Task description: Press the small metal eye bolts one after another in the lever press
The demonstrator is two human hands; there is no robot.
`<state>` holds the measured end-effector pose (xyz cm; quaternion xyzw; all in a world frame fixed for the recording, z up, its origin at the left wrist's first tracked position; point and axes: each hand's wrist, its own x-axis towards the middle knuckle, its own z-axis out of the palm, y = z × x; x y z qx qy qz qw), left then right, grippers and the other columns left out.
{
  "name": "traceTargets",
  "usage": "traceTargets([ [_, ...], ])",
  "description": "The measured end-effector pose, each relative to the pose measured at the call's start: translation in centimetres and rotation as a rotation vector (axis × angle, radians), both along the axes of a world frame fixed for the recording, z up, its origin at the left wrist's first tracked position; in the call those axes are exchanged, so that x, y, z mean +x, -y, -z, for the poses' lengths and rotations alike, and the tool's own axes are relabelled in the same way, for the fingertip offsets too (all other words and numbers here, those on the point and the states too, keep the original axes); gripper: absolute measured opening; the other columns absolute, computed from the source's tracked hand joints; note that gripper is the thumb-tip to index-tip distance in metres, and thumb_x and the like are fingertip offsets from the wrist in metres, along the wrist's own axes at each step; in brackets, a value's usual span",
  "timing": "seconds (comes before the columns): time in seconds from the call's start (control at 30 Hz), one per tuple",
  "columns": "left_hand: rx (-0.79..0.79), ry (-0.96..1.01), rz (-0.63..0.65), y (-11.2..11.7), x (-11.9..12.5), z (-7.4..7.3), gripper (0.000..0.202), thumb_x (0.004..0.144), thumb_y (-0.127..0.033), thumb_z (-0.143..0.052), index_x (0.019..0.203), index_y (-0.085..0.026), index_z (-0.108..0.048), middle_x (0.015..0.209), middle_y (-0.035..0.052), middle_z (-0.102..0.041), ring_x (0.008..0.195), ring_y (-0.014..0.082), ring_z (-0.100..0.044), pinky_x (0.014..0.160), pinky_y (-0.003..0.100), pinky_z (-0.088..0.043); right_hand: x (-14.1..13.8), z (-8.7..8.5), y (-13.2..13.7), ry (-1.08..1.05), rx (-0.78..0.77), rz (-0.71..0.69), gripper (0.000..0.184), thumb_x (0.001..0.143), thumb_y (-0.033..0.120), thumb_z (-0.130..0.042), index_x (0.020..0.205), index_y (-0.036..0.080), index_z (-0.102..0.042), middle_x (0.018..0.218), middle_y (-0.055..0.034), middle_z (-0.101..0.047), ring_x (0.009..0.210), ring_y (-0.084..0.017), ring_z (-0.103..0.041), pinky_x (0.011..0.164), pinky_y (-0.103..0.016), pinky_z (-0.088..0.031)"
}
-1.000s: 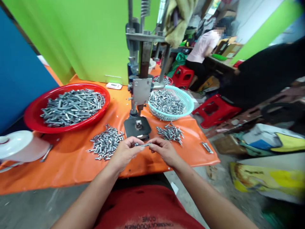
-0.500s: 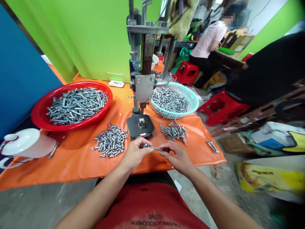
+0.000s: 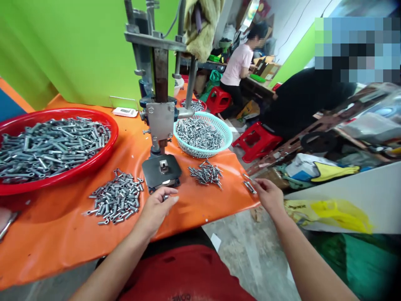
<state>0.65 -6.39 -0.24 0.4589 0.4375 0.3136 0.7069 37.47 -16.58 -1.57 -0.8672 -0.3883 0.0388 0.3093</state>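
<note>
My right hand [image 3: 270, 197] is at the table's right edge, fingers pinched on a slim metal eye bolt [image 3: 247, 177]. Just below it a few similar eye bolts [image 3: 249, 187] lie side by side on the orange cloth. My left hand [image 3: 156, 211] hovers in front of the press, its thumb and fingers curled round a small metal piece [image 3: 165, 197], mostly hidden. A heap of short ring-ended metal sleeves [image 3: 120, 196] lies left of that hand. Thin pointed metal pins [image 3: 206, 173] are heaped between the hands, farther back.
The press [image 3: 160, 121] stands mid-table, with a small fixture on its black base [image 3: 161, 170]. A red basin [image 3: 114, 133] of ring-ended sleeves is at left; a light-blue basket [image 3: 228, 136] of pins is behind right. Two people sit beyond, near a red stool [image 3: 258, 142].
My right hand has moved away from my left, rightward to the row of eye bolts, carrying one. My left hand stays before the press. The view has turned right.
</note>
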Motion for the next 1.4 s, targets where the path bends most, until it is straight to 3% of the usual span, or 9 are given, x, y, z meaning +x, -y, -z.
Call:
traceTargets([
  [0.3,-0.068,0.024,-0.003,-0.6,-0.7,-0.9,0.036,0.069,-0.044,-0.069,0.086,-0.015,-0.058,0.043,-0.0109,-0.031,0.038,0.0027,-0.023,0.039,0.016,-0.014,0.1,-0.7,-0.7,-0.013,0.134,0.15,0.052,0.075,0.054,-0.051,0.095,0.01,-0.07,0.076,-0.01,-0.067,0.067,-0.018,-0.058,0.062,-0.028,-0.044],
  [0.43,-0.009,0.027,-0.115,-1.9,-1.8,-1.3,0.033,0.071,-0.043,-0.067,0.084,-0.015,-0.057,0.043,-0.0098,-0.035,0.037,0.0033,-0.028,0.039,0.016,-0.017,-1.8,-1.0,-2.0,-0.07,0.319,-0.007,0.045,0.076,0.053,-0.057,0.094,0.013,-0.069,0.081,-0.007,-0.068,0.071,-0.016,-0.06,0.065,-0.026,-0.047],
  [0.53,0.081,-0.009,-0.262,-3.4,-3.6,-1.4,0.03,0.07,-0.039,-0.068,0.085,-0.015,-0.059,0.045,-0.0092,-0.039,0.036,0.0033,-0.03,0.038,0.015,-0.021,-4.3,-0.4,-2.9,-0.015,0.28,-0.177,0.039,0.078,0.05,-0.058,0.094,0.016,-0.069,0.081,-0.0054,-0.068,0.071,-0.016,-0.061,0.068,-0.027,-0.049],
  [0.7,0.41,-0.256,-0.497,-6.0,-8.1,-2.6,0.025,0.074,-0.036,-0.063,0.088,-0.015,-0.062,0.068,-0.0008,-0.06,0.059,0.0106,-0.054,0.055,0.022,-0.044,-9.9,0.9,-4.5,0.096,0.215,-0.611,0.024,0.084,0.041,-0.056,0.09,0.02,-0.067,0.086,-0.0031,-0.068,0.077,-0.015,-0.064,0.071,-0.025,-0.051],
  [0.83,0.839,-0.66,-0.627,-8.3,-11.9,-6.1,0.017,0.083,-0.03,-0.053,0.089,-0.017,-0.063,0.076,0.0016,-0.061,0.07,0.0134,-0.055,0.068,0.026,-0.045,-13.0,1.3,-5.6,0.109,0.205,-0.901,0.019,0.087,0.033,-0.053,0.094,0.022,-0.066,0.09,-0.0022,-0.068,0.081,-0.014,-0.065,0.074,-0.024,-0.052],
  [0.97,1.195,-1.042,-0.722,-10.1,-14.2,-9.6,0.021,0.079,-0.026,-0.06,0.099,-0.018,-0.06,0.103,0.0097,-0.059,0.099,0.0239,-0.052,0.086,0.038,-0.041,-13.7,1.4,-6.1,0.147,0.177,-0.993,0.018,0.088,0.03,-0.052,0.098,0.023,-0.064,0.09,-0.0018,-0.067,0.081,-0.013,-0.065,0.072,-0.023,-0.052],
  [1.07,1.319,-1.142,-0.455,-9.2,-13.7,-9.5,0.019,0.081,-0.028,-0.058,0.098,-0.018,-0.06,0.101,0.0089,-0.058,0.1,0.0243,-0.05,0.086,0.04,-0.04,-13.5,1.9,-5.9,0.166,0.192,-0.985,0.018,0.088,0.028,-0.052,0.1,0.023,-0.064,0.092,-0.002,-0.067,0.083,-0.013,-0.065,0.074,-0.023,-0.052],
  [1.2,1.305,-1.195,0.29,-5.8,-10.9,-5.5,0.017,0.086,-0.025,-0.05,0.082,-0.016,-0.064,0.084,0.0062,-0.058,0.086,0.0201,-0.051,0.078,0.034,-0.041,-13.7,2.5,-5.5,0.138,0.198,-0.978,0.016,0.087,0.029,-0.054,0.097,0.022,-0.064,0.091,-0.003,-0.067,0.083,-0.014,-0.065,0.073,-0.023,-0.052],
  [1.4,1.259,-1.333,0.466,-3.1,-8.9,-1.3,0.02,0.087,-0.013,-0.043,0.088,-0.016,-0.064,0.093,0.0083,-0.059,0.092,0.0219,-0.052,0.077,0.034,-0.039,-14.7,2.2,-5.7,0.072,0.146,-1.036,0.016,0.087,0.03,-0.054,0.094,0.022,-0.065,0.083,-0.0022,-0.066,0.076,-0.013,-0.064,0.067,-0.023,-0.052],
])
